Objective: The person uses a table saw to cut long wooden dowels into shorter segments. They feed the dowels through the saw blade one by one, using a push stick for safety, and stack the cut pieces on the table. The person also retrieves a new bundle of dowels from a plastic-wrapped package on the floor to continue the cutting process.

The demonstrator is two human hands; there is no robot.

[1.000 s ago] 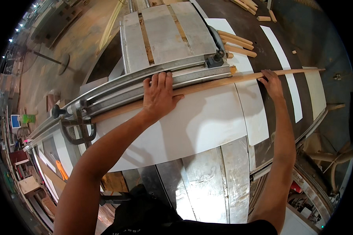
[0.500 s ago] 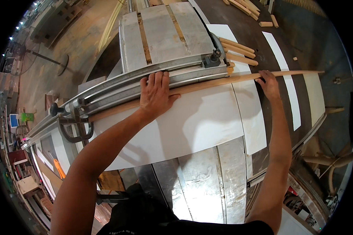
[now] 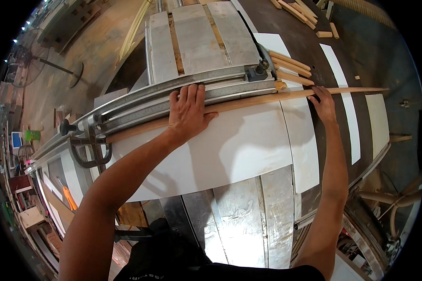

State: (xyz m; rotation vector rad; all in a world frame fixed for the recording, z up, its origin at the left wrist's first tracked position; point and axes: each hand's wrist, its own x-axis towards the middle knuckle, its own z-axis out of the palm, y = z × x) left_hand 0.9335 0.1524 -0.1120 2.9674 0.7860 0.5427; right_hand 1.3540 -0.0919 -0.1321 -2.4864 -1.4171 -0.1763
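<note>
A long, narrow wooden strip (image 3: 253, 101) lies along the near side of a metal fence (image 3: 229, 88), crossing the table from left to right. My left hand (image 3: 186, 111) is closed over strip and fence, its fingers hooked on the fence and its thumb along the strip. Farther right, my right hand (image 3: 322, 103) grips the strip between thumb and fingers, where it runs past the fence's end. The strip's right end reaches well beyond this hand. Beneath it is a white board (image 3: 248, 140). A dark handled clamp (image 3: 91, 152) sits by the strip's left end.
Several short wooden sticks (image 3: 293, 70) lie just past the fence's end, beside a dark stop block (image 3: 257, 71). More offcuts (image 3: 302, 11) rest on the dark table at far right. A slatted metal table (image 3: 199, 40) stands beyond the fence. A floor fan (image 3: 33, 58) is at far left.
The view has shifted slightly, so the fence end and short sticks appear a little farther right. Both hands keep their hold on the strip, with little visible movement.
</note>
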